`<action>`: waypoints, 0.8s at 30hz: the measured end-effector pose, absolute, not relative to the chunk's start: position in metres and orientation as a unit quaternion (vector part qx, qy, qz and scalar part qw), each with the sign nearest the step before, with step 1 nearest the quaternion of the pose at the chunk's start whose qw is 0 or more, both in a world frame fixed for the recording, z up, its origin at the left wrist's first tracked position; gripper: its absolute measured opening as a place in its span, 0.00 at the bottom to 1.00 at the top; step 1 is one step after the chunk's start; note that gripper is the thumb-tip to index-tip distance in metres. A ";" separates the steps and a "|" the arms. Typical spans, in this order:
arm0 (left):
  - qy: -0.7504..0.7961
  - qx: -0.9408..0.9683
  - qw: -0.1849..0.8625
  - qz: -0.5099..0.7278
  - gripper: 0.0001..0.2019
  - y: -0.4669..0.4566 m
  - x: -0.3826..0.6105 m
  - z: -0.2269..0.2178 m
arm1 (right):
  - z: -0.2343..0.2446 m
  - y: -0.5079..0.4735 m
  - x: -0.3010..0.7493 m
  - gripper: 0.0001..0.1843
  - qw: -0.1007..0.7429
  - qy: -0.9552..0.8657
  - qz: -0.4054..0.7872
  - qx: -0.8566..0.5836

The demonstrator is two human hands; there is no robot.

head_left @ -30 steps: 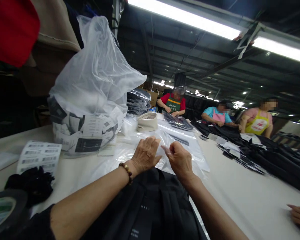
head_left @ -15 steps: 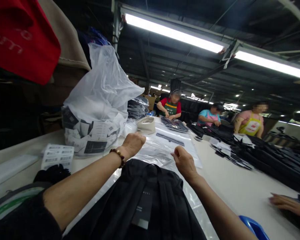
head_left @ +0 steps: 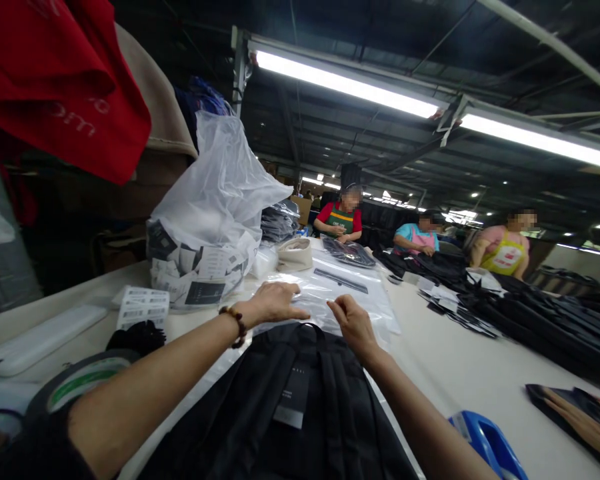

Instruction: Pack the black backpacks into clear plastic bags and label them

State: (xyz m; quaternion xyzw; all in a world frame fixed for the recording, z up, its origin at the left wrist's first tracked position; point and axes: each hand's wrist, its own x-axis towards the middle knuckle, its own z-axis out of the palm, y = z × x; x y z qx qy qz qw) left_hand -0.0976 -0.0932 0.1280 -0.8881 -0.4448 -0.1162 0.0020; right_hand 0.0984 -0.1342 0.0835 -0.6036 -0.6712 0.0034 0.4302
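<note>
A black backpack [head_left: 300,400] lies on the table right in front of me, straps up, with a small tag on it. Beyond its top edge lies a stack of clear plastic bags [head_left: 350,283]. My left hand [head_left: 275,303], with a bead bracelet at the wrist, rests flat on the near bag with its fingers stretched out to the right. My right hand [head_left: 353,323] is just right of it, fingers curled and pinched at the bag's near edge above the top of the backpack.
A big plastic sack of printed tags [head_left: 205,227] stands at the left, with a barcode label sheet [head_left: 143,307] and a tape roll [head_left: 80,387] nearer. Black garments [head_left: 540,313] cover the right side. A blue object [head_left: 485,440] lies near right. Three co-workers stand at the far end.
My left hand has dropped from a raised fist to lie flat on the bag, and my right hand has moved left toward it. The view has shifted a little to the left.
</note>
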 end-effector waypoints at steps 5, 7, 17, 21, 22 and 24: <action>-0.423 -0.892 0.011 -0.157 0.14 -0.112 -0.068 0.110 | 0.080 -0.143 0.080 0.12 0.390 -0.714 -0.034 -0.581; -0.419 -0.894 0.015 -0.157 0.14 -0.114 -0.065 0.103 | 0.078 -0.147 0.080 0.10 0.367 -0.725 -0.054 -0.581; -0.404 -0.909 0.046 -0.093 0.16 -0.100 -0.087 0.080 | 0.068 -0.166 0.086 0.08 0.243 -0.765 -0.097 -0.588; -0.460 -0.870 0.122 -0.127 0.16 -0.091 -0.101 0.072 | 0.071 -0.173 0.085 0.08 0.210 -0.745 -0.108 -0.624; -0.471 -0.860 0.139 -0.139 0.15 -0.089 -0.104 0.072 | 0.072 -0.174 0.085 0.10 0.202 -0.736 -0.110 -0.637; -0.485 -0.845 0.163 -0.156 0.14 -0.086 -0.110 0.075 | 0.075 -0.177 0.084 0.13 0.185 -0.718 -0.115 -0.661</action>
